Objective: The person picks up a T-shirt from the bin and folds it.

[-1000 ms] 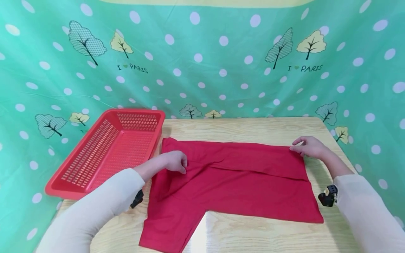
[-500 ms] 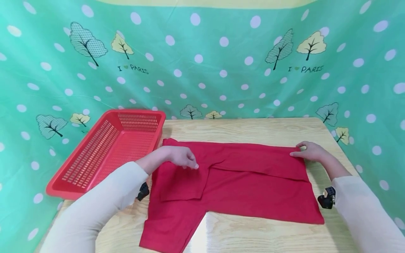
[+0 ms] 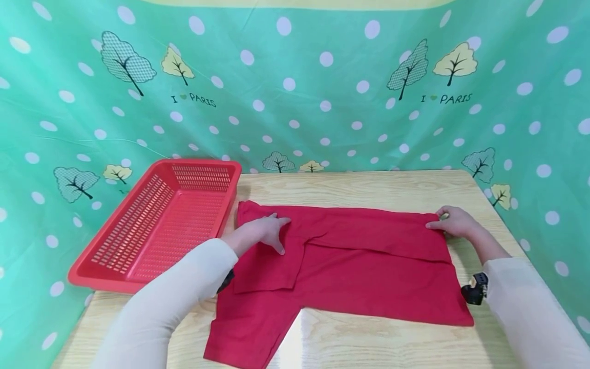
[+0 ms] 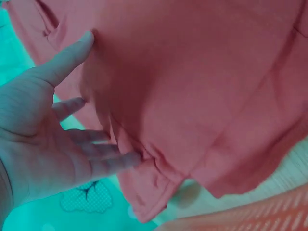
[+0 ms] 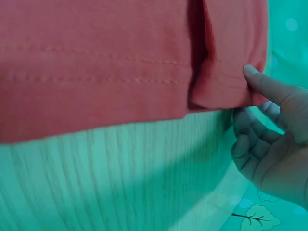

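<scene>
A red shirt (image 3: 359, 266) lies spread on the wooden table (image 3: 369, 187), its far edge folded toward me and its left sleeve folded in. My left hand (image 3: 275, 231) rests flat on the folded left part, fingers straight; the left wrist view shows the left hand (image 4: 82, 103) spread against the cloth (image 4: 192, 86). My right hand (image 3: 437, 220) holds the shirt's far right corner. In the right wrist view the right hand (image 5: 250, 103) has its thumb on the folded corner (image 5: 216, 86) and its fingers curled just below it.
A red slotted plastic basket (image 3: 115, 277) stands at the table's left, touching the shirt's far left corner. A green polka-dot curtain (image 3: 295, 92) closes off the back and both sides. Bare wood shows beyond the shirt and at the near edge (image 3: 369, 343).
My left hand carried the left sleeve over onto the shirt, let it go, and now lies flat on the folded part. The right hand stayed at the far right corner.
</scene>
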